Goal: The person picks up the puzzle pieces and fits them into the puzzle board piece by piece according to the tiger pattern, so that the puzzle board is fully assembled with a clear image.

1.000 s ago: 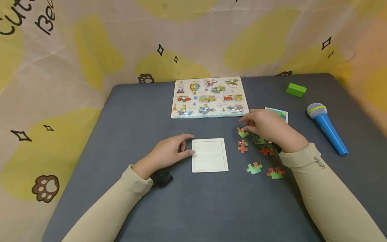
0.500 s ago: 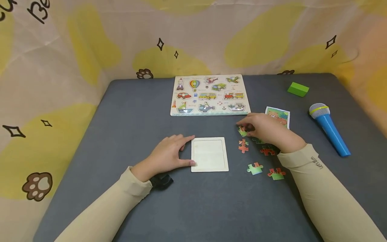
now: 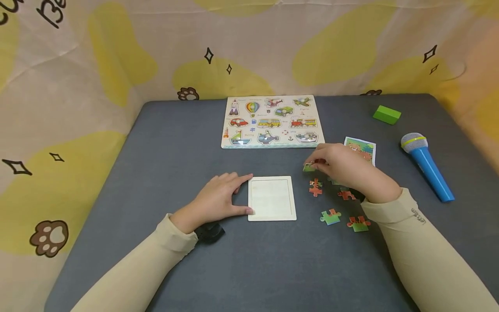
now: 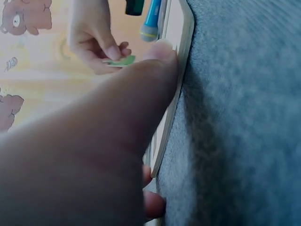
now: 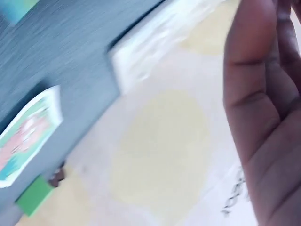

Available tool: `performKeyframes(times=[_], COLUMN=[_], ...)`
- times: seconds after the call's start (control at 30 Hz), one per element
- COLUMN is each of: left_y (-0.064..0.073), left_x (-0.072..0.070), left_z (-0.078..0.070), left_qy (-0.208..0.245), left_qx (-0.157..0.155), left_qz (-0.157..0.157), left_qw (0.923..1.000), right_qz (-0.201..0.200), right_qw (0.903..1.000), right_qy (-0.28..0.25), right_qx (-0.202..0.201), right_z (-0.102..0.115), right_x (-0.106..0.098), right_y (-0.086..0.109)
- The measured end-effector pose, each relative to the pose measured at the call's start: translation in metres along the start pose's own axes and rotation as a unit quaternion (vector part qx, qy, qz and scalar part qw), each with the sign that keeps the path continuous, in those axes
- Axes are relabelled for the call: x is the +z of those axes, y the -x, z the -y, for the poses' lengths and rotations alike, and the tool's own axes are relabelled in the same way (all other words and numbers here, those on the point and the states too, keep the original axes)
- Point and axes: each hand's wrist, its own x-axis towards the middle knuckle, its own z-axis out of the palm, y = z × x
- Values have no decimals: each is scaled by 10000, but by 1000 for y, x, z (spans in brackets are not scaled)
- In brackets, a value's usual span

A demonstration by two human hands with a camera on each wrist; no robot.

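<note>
My left hand rests at the left edge of a square white puzzle frame, index fingertip at its upper left corner and thumb lower on that edge. In the left wrist view the thumb touches the frame's rim. My right hand pinches a green jigsaw piece between thumb and fingers, above the table; the left wrist view also shows this piece. Below that hand lie loose jigsaw pieces in red and green, among them a red piece, a green-blue piece and a red-green piece. The hand partly hides others.
A wooden vehicle puzzle board lies at the back of the grey table. A picture card sits behind my right hand. Farther right are a green block and a blue toy microphone. Patterned cloth hangs behind.
My right hand has closed on the green jigsaw piece and lifted and tilted it. My left thumb moved down along the frame's edge, spreading away from the index finger.
</note>
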Motion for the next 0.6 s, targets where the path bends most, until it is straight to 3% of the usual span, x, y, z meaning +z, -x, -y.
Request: performKeyframes(times=[0.2, 0.43, 0.6], left_y=[2, 2, 2], left_x=[-3, -2, -2], left_z=[1, 3, 3], left_qy=[-93, -113, -74], left_qx=[60, 127, 154], left_qz=[160, 271, 218], left_qw=[9998, 9995, 9996], right_qz=[129, 9, 55], right_qw=[9980, 9991, 9987], right_qy=[-589, -412, -483], right_qx=[213, -123, -168], right_z=[35, 76, 91], right_x=[6, 29, 49], right_y=[0, 3, 2])
